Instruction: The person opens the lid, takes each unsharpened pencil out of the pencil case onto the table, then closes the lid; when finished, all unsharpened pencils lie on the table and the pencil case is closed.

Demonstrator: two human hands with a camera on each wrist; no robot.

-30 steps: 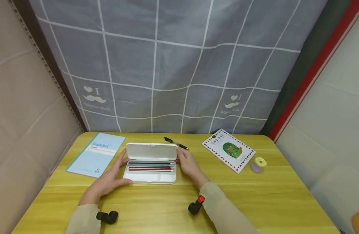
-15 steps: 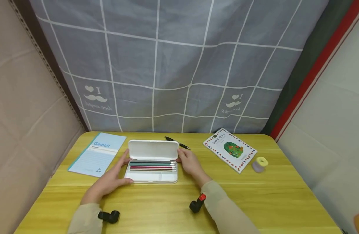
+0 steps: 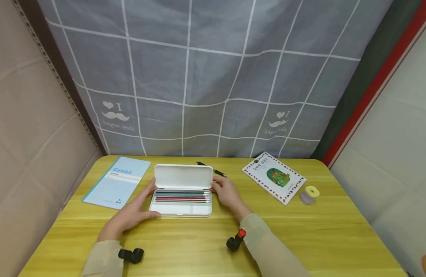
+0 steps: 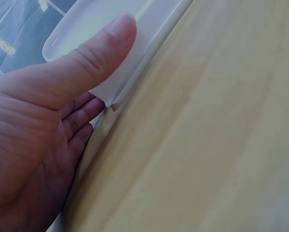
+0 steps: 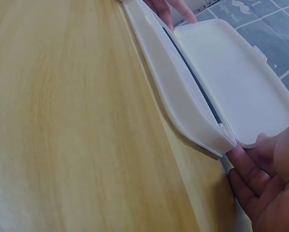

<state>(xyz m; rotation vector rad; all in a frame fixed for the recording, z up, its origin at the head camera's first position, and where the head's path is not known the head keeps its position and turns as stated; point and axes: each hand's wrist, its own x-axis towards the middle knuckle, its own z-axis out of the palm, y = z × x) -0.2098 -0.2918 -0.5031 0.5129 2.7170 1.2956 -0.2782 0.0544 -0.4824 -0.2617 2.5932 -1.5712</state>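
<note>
A white pencil case [image 3: 171,209] lies open on the table, its lid [image 3: 183,176] raised at the back. Several pencils [image 3: 180,196], green, red and brownish, lie side by side in its rear part. My left hand [image 3: 128,219] holds the case's left end, thumb at the front corner and fingers towards the back. In the left wrist view that thumb [image 4: 103,50] lies over the case's corner. At the right rear corner my right hand [image 3: 228,194] grips by the hinge. Its fingers [image 5: 251,174] are at the case's end in the right wrist view, thumb against the lid.
A black pen [image 3: 218,172] lies behind the case, partly hidden by the lid. To the left is a blue notebook [image 3: 119,182]. A white booklet [image 3: 272,179] and a yellow-topped roll [image 3: 309,195] lie to the right. A grey checked cloth [image 3: 206,84] hangs behind the table.
The lid has tilted up a little, looking taller and more upright than before. Both hands keep their places on the case. The whole view has shifted slightly.
</note>
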